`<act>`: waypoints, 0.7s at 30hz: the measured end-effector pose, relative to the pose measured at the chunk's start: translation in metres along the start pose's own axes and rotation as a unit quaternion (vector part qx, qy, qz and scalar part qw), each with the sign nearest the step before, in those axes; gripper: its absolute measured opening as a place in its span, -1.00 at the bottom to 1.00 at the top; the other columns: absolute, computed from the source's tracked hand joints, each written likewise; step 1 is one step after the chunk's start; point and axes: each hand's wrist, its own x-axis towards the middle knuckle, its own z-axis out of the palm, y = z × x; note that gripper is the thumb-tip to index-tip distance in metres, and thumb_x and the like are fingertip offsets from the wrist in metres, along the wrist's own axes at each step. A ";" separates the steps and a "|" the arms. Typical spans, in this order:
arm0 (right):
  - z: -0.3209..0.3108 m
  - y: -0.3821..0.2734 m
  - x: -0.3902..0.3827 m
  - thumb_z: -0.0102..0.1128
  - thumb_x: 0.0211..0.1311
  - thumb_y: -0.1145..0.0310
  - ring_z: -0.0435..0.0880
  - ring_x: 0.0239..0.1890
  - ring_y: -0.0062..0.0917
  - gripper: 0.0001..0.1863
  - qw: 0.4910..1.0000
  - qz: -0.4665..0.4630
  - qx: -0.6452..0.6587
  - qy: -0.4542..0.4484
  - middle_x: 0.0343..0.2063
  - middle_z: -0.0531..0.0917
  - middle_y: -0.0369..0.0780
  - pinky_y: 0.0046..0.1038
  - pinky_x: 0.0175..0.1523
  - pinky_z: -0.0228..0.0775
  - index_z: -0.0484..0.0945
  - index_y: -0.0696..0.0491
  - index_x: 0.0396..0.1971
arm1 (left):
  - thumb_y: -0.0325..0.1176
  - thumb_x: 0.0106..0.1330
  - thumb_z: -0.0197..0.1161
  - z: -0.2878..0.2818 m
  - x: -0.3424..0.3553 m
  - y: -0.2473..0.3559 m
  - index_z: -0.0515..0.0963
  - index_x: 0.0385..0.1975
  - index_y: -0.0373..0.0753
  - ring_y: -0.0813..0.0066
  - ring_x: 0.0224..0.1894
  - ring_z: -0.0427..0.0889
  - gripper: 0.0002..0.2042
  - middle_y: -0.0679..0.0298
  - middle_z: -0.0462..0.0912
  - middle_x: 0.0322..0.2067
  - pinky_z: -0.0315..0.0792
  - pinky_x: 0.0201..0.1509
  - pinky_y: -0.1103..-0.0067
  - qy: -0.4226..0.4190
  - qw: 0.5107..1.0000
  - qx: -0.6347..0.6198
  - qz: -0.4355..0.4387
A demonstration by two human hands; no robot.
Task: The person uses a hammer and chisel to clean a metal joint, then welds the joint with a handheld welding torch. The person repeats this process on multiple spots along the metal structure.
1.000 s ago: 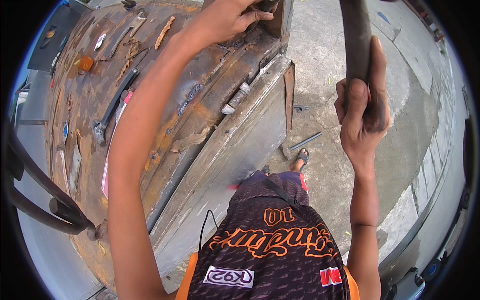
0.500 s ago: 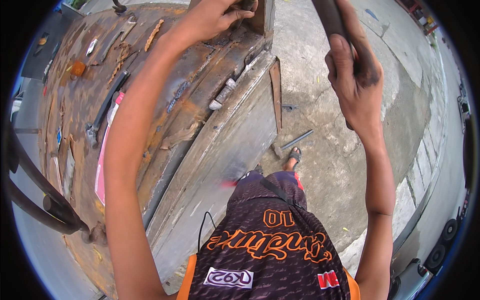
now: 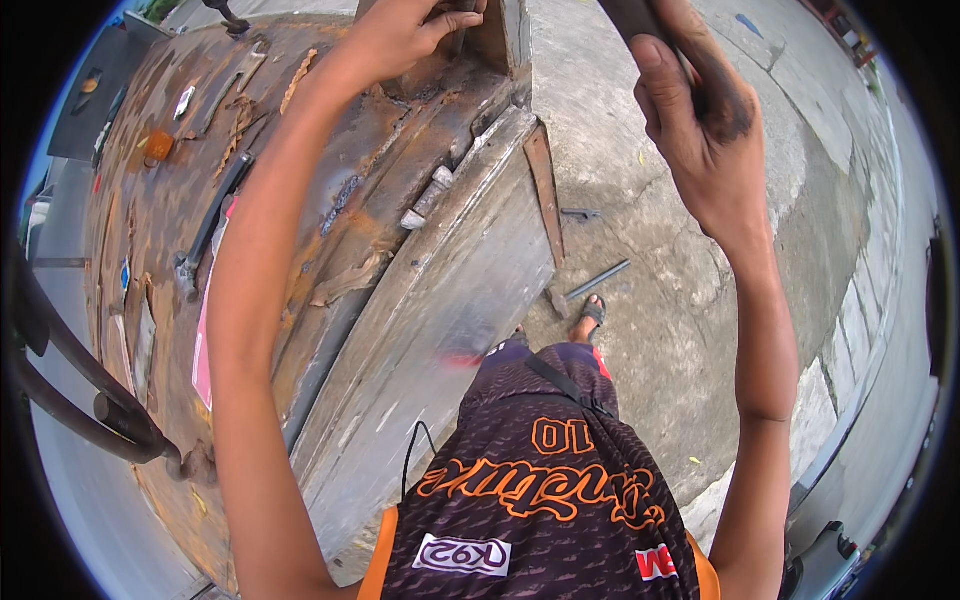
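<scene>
My left hand (image 3: 415, 40) is up at the top edge beside a rusty upright metal post (image 3: 517, 45). Its fingers are curled closed, and what they hold is cut off and hidden. Raised at the upper right, my right hand (image 3: 705, 135) wraps around a dark bar (image 3: 632, 15), which runs out of view at the top. Dark smudges mark its fingers. Below the left hand lies a rusty, worn metal bed (image 3: 335, 150) with a grey side panel (image 3: 440, 270). A short pale metal piece (image 3: 428, 198) rests on its ledge.
A hammer (image 3: 598, 280) lies on the concrete near my foot, with a small dark metal piece (image 3: 580, 213) beyond it. On the bed are a black-handled tool (image 3: 215, 225), a pink strip (image 3: 203, 355) and an orange object (image 3: 158, 147). Curved dark pipes (image 3: 85, 370) stand at the left.
The whole view has shifted slightly. My right hand and the dark bar have moved a little up and left in the picture; my left hand appears slightly farther left, still closed.
</scene>
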 end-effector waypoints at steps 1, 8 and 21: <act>0.001 0.004 0.001 0.05 0.52 0.36 0.56 -0.40 -0.54 -0.47 1.000 -0.013 -0.018 -0.019 -0.06 0.72 -0.12 -0.42 -0.16 0.47 0.30 0.09 0.43 | -0.42 0.36 0.31 0.001 0.001 0.000 0.54 -0.16 -0.37 0.19 -0.28 0.66 -0.82 -0.02 0.65 -0.35 0.50 -0.13 0.38 0.017 1.000 0.015 0.019; -0.009 -0.011 0.018 0.04 0.53 0.34 0.62 -0.29 -0.51 -0.51 0.994 0.089 0.038 -0.049 0.06 0.68 -0.01 -0.37 -0.06 0.50 0.36 -0.03 0.41 | -0.34 0.37 0.32 0.001 0.003 -0.002 0.55 -0.15 -0.40 -0.01 -0.21 0.68 -0.76 -0.09 0.69 -0.27 0.49 -0.10 0.29 0.029 0.999 0.014 -0.028; -0.015 0.012 0.026 0.04 0.54 0.29 0.65 0.18 -0.26 -0.52 0.997 0.022 0.045 -0.055 0.20 0.60 -0.02 -0.29 0.19 0.49 0.37 -0.01 0.39 | -0.38 0.37 0.29 0.004 0.008 0.002 0.52 -0.16 -0.38 0.17 -0.24 0.65 -0.80 0.01 0.66 -0.31 0.48 -0.10 0.33 0.003 1.000 0.000 -0.001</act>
